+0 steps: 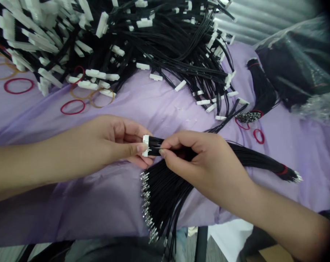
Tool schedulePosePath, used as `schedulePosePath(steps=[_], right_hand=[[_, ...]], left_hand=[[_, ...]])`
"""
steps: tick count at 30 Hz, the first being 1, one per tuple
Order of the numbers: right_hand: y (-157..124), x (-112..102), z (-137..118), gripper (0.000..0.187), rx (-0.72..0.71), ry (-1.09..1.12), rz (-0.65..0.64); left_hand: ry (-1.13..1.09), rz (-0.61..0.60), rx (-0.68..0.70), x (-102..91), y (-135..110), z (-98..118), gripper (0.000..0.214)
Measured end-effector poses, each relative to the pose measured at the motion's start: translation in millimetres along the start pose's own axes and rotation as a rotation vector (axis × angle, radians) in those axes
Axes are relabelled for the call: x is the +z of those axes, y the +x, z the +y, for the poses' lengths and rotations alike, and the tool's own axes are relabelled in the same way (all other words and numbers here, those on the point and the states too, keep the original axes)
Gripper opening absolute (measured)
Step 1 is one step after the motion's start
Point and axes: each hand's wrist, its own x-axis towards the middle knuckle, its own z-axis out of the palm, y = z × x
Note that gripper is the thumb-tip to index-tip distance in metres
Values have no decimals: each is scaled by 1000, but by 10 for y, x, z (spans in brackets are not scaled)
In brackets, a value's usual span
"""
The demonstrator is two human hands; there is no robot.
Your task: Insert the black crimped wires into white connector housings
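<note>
My left hand [121,143] pinches a white plastic connector [145,145] between thumb and fingers. Black wires run out of the connector's right side. Close beside it, my right hand [192,153] is closed, thumb and forefinger pinching a thin black wire [156,147] near the housing. Below the hands a fanned bundle of black wires [167,196] lies with bare metal terminals [148,207] along its left end. The bundle's other part stretches right under my right hand to a tied end [286,171] with a red band.
Finished-looking black cables with white connectors [176,43] are heaped at the back. Red rubber bands [19,86] and yellowish bands [102,97] lie on the purple cloth [99,203]. Another tied wire bundle [260,87] and a plastic bag [301,62] sit at the right.
</note>
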Motion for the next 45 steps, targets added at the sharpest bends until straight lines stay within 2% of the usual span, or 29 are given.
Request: schedulePosePath(steps=[9, 14, 19, 25, 36, 39, 42, 45], right_hand=[[-5, 0, 3, 8, -18, -61, 21], [-22, 14, 34, 7, -36, -91, 13], [-30, 56, 50, 9, -85, -112, 30], [-38, 95, 33, 7, -81, -155, 55], [8, 182, 35, 10, -139, -164, 117], [22, 163, 60, 10, -150, -158, 89], [22, 88, 89, 4, -232, -180, 79], [19, -16, 122, 6, -388, -295, 218]], left_hand=[[12, -28, 27, -28, 14, -32, 12], [-15, 12, -37, 13, 9, 10, 11], [-27, 51, -9, 54, -2, 33, 7], [-47, 65, -27, 53, 10, 13, 13], [-39, 50, 9, 25, -13, -44, 12], [-44, 27, 14, 23, -4, -38, 10], [-71, 35, 12, 25, -9, -17, 8], [-122, 44, -34, 18, -25, 17, 6]])
